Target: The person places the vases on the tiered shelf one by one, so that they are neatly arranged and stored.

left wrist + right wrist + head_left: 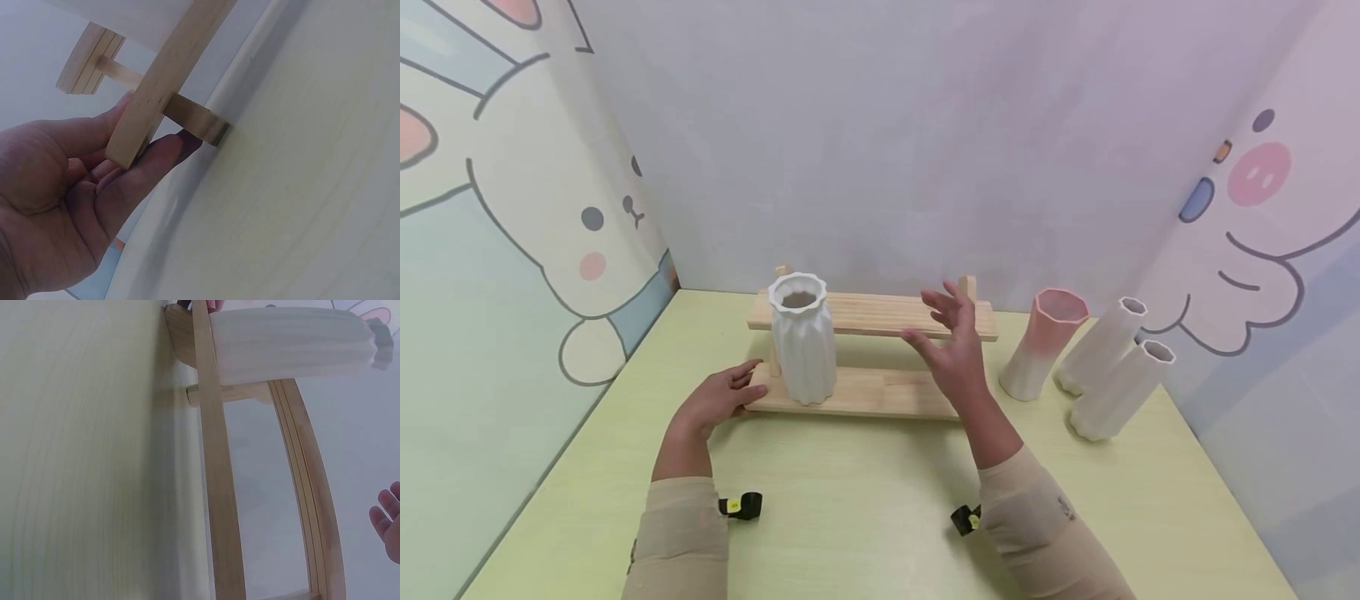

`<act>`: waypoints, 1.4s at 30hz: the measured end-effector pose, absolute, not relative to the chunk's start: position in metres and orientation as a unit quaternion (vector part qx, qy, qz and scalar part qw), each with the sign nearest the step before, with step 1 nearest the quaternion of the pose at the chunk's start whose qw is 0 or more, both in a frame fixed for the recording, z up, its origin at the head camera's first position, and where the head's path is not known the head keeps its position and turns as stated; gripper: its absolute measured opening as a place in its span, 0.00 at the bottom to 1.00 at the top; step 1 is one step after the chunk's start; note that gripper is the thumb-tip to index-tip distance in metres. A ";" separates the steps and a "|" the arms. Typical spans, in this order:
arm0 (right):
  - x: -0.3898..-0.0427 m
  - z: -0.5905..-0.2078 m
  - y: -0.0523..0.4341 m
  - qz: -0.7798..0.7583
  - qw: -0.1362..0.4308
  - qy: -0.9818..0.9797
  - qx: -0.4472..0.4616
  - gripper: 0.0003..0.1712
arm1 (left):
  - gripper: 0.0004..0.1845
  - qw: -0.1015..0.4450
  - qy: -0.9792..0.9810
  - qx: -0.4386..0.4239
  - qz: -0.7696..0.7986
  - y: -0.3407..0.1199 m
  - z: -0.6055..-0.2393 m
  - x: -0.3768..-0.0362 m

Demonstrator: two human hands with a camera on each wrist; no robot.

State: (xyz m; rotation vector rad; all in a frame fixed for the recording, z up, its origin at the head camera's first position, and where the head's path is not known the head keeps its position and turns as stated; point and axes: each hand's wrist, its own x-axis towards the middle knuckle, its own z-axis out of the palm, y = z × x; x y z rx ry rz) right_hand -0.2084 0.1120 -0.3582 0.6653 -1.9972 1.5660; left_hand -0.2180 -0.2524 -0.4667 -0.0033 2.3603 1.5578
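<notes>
A two-tier wooden shelf stands on a pale green table. On the left part of its lower board stands a white ribbed vase, upright. My left hand lies at the left end of that board, its fingers fairly straight and touching the board's edge. My right hand hovers open over the right half of the shelf, fingers spread, holding nothing. In the right wrist view the vase and both boards show, with my fingertips at the edge.
To the right of the shelf stand a pink vase and two tall white vases, all leaning in view. Cartoon-printed walls close in the table on the left, back and right. Bare table lies in front of the shelf.
</notes>
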 end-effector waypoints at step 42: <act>-0.212 -0.359 0.175 0.570 0.304 -0.733 0.213 0.45 | 0.41 0.155 0.827 -0.005 0.540 -0.252 -0.465 -0.217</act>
